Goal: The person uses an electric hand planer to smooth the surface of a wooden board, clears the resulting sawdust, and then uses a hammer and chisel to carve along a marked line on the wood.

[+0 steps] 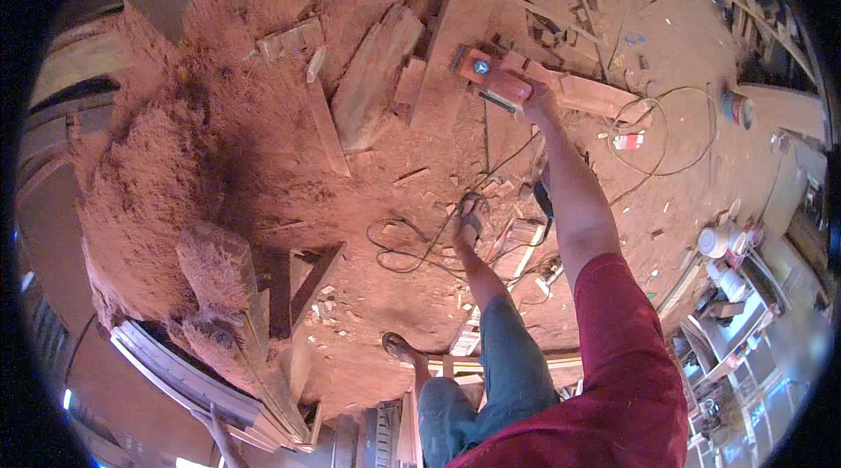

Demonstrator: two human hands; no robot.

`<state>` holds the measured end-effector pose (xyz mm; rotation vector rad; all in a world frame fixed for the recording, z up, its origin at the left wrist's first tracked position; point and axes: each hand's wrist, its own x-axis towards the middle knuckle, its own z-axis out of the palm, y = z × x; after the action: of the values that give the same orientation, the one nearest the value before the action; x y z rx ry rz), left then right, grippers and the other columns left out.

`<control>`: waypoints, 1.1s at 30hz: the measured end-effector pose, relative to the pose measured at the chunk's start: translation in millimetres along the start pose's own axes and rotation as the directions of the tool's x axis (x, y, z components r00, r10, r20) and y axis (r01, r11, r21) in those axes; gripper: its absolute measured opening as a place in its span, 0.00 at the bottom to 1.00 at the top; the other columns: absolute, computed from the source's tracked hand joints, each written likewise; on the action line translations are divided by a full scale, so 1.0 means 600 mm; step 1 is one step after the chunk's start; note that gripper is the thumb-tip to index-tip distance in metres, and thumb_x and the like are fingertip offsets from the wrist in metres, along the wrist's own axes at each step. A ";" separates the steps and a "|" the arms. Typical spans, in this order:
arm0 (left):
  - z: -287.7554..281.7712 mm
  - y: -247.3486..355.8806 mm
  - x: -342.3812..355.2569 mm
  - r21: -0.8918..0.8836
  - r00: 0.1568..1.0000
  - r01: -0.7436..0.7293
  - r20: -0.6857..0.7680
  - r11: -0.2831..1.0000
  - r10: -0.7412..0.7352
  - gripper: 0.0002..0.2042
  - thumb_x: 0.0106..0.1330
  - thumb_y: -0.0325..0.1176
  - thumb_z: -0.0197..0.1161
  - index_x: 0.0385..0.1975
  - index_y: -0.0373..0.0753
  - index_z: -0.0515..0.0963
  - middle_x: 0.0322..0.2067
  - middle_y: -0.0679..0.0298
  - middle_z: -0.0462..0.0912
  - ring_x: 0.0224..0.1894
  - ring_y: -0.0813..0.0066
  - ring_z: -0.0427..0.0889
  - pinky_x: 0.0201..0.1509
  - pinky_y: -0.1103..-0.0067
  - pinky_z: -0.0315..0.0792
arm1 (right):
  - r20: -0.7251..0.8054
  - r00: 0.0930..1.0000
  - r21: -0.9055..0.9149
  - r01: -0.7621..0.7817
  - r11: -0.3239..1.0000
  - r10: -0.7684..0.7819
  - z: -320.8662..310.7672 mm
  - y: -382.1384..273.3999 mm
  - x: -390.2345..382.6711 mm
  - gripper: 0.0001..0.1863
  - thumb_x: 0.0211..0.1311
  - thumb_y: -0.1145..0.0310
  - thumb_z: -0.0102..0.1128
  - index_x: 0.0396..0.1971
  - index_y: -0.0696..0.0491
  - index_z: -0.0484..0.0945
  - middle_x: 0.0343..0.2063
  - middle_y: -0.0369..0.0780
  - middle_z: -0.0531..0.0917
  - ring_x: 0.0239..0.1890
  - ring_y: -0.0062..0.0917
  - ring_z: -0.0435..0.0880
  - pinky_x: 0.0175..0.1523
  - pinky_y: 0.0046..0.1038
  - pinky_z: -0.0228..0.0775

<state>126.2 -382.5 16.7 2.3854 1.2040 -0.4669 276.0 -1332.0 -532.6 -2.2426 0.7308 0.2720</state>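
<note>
My right arm reaches out toward the top of the head view. My right hand (540,104) is closed round the rear handle of a red power tool, which looks like an electric planer (504,82) with a round blue disc on its front part. Beneath and beside it lie a flat board (447,52) and a long plank (596,97), both dusted reddish. Whether the planer touches the wood I cannot tell. My left hand is out of view.
A high heap of reddish shavings (158,179) stands to the left. Loose cords (399,244) coil near my sandalled foot (473,214), and another cord (667,131) loops at the right. Offcuts (561,17) litter the far ground. White buckets (714,243) stand at the right.
</note>
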 end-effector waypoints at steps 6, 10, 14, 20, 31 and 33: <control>0.024 0.018 -0.011 0.055 0.996 -0.041 -0.081 0.998 0.046 0.47 0.72 0.47 0.60 0.77 0.40 0.31 0.78 0.52 0.33 0.79 0.57 0.40 0.80 0.64 0.39 | -0.125 0.992 -0.144 -0.019 0.989 0.001 0.040 0.090 0.040 0.24 0.50 0.81 0.53 0.48 0.48 0.84 0.39 0.50 0.87 0.44 0.44 0.87 0.45 0.40 0.79; 0.034 0.040 -0.017 0.086 0.998 0.022 -0.068 0.996 -0.016 0.47 0.72 0.47 0.60 0.77 0.40 0.31 0.78 0.52 0.33 0.79 0.57 0.40 0.80 0.63 0.39 | -0.120 0.992 -0.150 0.006 0.989 -0.025 0.041 0.123 0.067 0.24 0.51 0.80 0.54 0.48 0.48 0.84 0.39 0.51 0.87 0.44 0.44 0.87 0.46 0.40 0.79; 0.025 0.028 -0.009 0.109 0.997 -0.016 -0.072 0.994 0.024 0.46 0.72 0.47 0.59 0.77 0.39 0.32 0.78 0.52 0.33 0.79 0.57 0.40 0.80 0.63 0.39 | -0.074 0.997 -0.249 -0.022 0.968 0.003 0.019 0.110 0.073 0.26 0.51 0.80 0.55 0.53 0.49 0.80 0.42 0.53 0.86 0.46 0.45 0.86 0.49 0.40 0.79; 0.006 -0.018 0.027 0.104 0.996 -0.091 0.010 0.990 0.090 0.49 0.71 0.48 0.61 0.77 0.35 0.32 0.78 0.52 0.33 0.79 0.59 0.37 0.80 0.67 0.38 | -0.283 0.959 -0.187 -0.080 0.979 0.024 -0.009 0.057 -0.069 0.38 0.49 0.74 0.67 0.65 0.54 0.68 0.58 0.56 0.76 0.59 0.51 0.76 0.61 0.43 0.72; 0.010 0.027 -0.030 0.472 0.971 -0.200 -0.022 0.859 0.238 0.66 0.50 0.70 0.69 0.76 0.34 0.38 0.75 0.39 0.44 0.75 0.42 0.52 0.78 0.60 0.50 | 0.354 0.934 -0.421 0.202 0.884 -0.045 0.011 0.019 -0.704 0.23 0.52 0.63 0.69 0.46 0.60 0.81 0.41 0.50 0.84 0.46 0.45 0.82 0.53 0.42 0.74; -0.003 0.047 -0.046 0.455 0.989 -0.135 0.003 0.880 0.149 0.66 0.49 0.75 0.65 0.77 0.36 0.35 0.76 0.42 0.37 0.77 0.43 0.45 0.79 0.58 0.45 | 0.410 0.912 -0.309 0.114 0.944 0.024 -0.003 -0.006 -0.757 0.19 0.51 0.65 0.69 0.42 0.58 0.83 0.35 0.46 0.85 0.39 0.41 0.84 0.46 0.38 0.77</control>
<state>133.6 -415.5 37.5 2.8605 1.0034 -0.7328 -91.7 -1140.2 -347.8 -2.3905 0.4264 0.8684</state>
